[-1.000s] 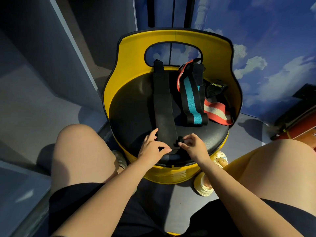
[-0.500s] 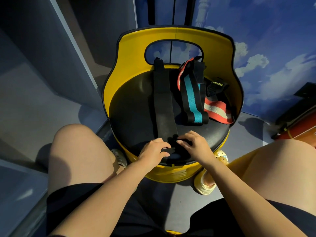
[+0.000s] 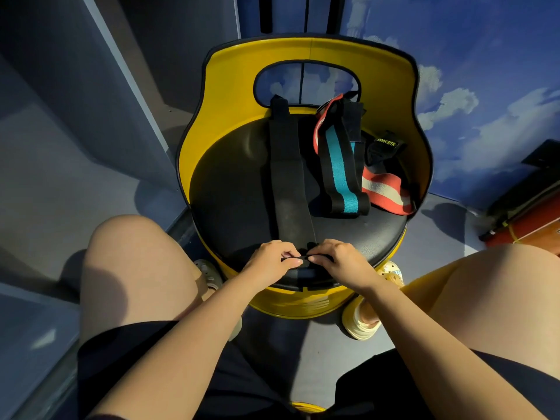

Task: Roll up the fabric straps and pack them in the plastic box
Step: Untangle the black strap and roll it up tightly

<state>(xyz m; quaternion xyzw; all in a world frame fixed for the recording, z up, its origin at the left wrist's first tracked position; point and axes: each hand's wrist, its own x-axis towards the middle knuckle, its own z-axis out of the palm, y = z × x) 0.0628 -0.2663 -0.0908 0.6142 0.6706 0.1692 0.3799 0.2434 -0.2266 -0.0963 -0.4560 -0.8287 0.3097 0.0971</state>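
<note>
A long black fabric strap (image 3: 288,177) lies stretched along the black seat of a yellow chair (image 3: 230,189), running from the backrest to the front edge. Its near end is curled into a small roll between my hands. My left hand (image 3: 272,262) pinches that end from the left, thumb against fingertips. My right hand (image 3: 339,260) pinches it from the right. A black strap with a teal stripe (image 3: 341,174) and a red and cream striped strap (image 3: 385,192) lie on the right of the seat. No plastic box is in view.
A small black strap with a yellow-lettered label (image 3: 383,147) lies against the yellow backrest (image 3: 312,53). My bare knees flank the chair, feet in pale clogs (image 3: 363,325) on the grey floor. Grey panels stand left, a sky-painted wall right, red equipment (image 3: 527,225) at far right.
Both hands have closed together on the near end of the black strap, curling it over at the seat's front edge. One second ago the left fingers were spread flat on it.
</note>
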